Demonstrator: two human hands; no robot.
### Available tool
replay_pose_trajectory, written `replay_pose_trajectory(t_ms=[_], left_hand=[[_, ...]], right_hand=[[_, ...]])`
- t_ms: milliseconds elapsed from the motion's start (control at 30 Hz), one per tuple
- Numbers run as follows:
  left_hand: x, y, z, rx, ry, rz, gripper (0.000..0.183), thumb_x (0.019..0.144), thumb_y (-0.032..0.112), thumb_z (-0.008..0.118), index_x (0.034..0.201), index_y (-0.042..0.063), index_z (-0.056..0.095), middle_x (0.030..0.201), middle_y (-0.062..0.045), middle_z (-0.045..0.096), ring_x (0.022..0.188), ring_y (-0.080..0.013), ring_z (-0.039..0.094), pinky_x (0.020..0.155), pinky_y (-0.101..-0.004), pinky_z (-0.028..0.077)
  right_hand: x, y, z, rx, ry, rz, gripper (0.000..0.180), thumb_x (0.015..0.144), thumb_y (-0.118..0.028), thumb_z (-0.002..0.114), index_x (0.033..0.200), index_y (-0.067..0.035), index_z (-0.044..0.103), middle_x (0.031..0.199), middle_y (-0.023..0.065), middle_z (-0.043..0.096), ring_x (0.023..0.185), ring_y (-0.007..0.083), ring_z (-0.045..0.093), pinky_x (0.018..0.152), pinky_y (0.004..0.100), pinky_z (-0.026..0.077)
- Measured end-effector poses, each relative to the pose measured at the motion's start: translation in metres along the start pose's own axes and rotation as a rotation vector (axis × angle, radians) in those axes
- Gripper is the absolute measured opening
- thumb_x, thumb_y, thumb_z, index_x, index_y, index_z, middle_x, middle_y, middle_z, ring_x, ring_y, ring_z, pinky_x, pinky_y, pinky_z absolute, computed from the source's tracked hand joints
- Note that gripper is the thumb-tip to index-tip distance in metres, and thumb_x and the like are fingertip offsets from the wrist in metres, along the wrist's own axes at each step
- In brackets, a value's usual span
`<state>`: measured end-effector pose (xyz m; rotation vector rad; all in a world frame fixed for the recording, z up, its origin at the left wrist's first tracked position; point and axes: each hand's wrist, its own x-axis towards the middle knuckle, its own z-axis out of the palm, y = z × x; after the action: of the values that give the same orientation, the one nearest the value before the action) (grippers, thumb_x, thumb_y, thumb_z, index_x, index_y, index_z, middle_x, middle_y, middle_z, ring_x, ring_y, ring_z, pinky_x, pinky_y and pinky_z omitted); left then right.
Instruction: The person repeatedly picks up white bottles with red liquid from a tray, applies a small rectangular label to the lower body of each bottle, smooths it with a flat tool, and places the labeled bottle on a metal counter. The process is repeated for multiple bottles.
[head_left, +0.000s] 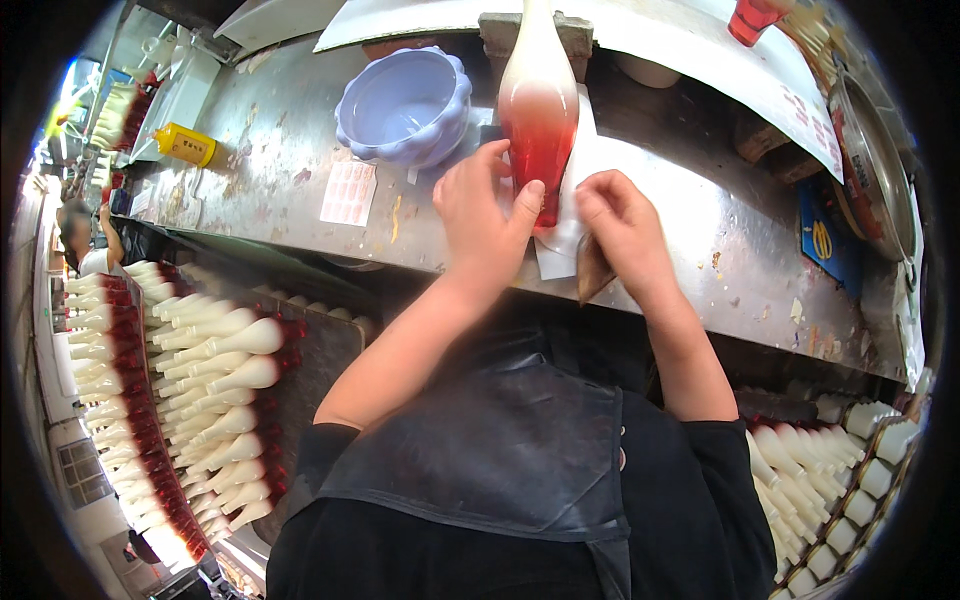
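A glossy bottle (538, 120), cream at the neck and fading to clear red at its base, is in front of me with its neck pointing away. The view does not settle whether it stands or leans. My left hand (484, 214) has its fingers at the bottle's left side and its thumb across the red lower end. Close to the bottle's right side, my right hand (626, 232) pinches its fingertips together; what they pinch is too small to make out. A brown flat piece (594, 271) juts from under that palm. White paper (556, 259) lies by the base.
A blue scalloped bowl (405, 109), a sheet of printed stickers (348, 193) and a yellow squeeze bottle (184, 144) are on the metal bench (277, 150). A grey block (577, 37) is behind the bottle. Racked bottles (225, 375) crowd the left; more bottles (795, 480) fill the lower right. A person (90, 247) is far left.
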<state>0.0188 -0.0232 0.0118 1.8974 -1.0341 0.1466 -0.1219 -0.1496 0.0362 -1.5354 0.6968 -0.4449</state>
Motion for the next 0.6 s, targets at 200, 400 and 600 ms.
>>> replay_pose_trajectory(t_ms=[200, 400, 600], left_hand=[[0.003, -0.003, 0.004, -0.195, -0.008, -0.149, 0.053, 0.087, 0.035, 0.081, 0.126, 0.007, 0.061, 0.097, -0.007, 0.064, 0.094, -0.0278, 0.063, 0.09, -0.045, 0.044], [0.004, -0.001, 0.003, -0.291, -0.029, -0.228, 0.052, 0.087, 0.031, 0.084, 0.126, 0.006, 0.06, 0.093, -0.008, 0.064, 0.086, -0.0239, 0.064, 0.078, -0.0399, 0.052], [0.006, -0.007, -0.002, -0.522, -0.143, -0.377, 0.056, 0.095, 0.027, 0.078, 0.137, 0.003, 0.05, 0.105, -0.004, 0.055, 0.096, -0.013, 0.053, 0.092, -0.028, 0.046]], right_hand=[[0.009, 0.013, 0.019, -0.169, -0.036, -0.034, 0.033, 0.089, -0.018, 0.083, 0.098, -0.005, 0.055, 0.083, -0.0025, 0.055, 0.073, 0.0042, 0.05, 0.064, 0.0214, 0.045], [0.008, 0.01, 0.024, -0.193, -0.007, -0.071, 0.035, 0.086, -0.015, 0.085, 0.093, -0.005, 0.052, 0.079, -0.0029, 0.054, 0.069, 0.0037, 0.048, 0.06, 0.0212, 0.042], [0.006, 0.007, 0.023, -0.171, -0.013, -0.095, 0.035, 0.085, -0.014, 0.085, 0.094, -0.005, 0.053, 0.077, -0.0029, 0.054, 0.068, 0.0032, 0.048, 0.059, 0.0206, 0.041]])
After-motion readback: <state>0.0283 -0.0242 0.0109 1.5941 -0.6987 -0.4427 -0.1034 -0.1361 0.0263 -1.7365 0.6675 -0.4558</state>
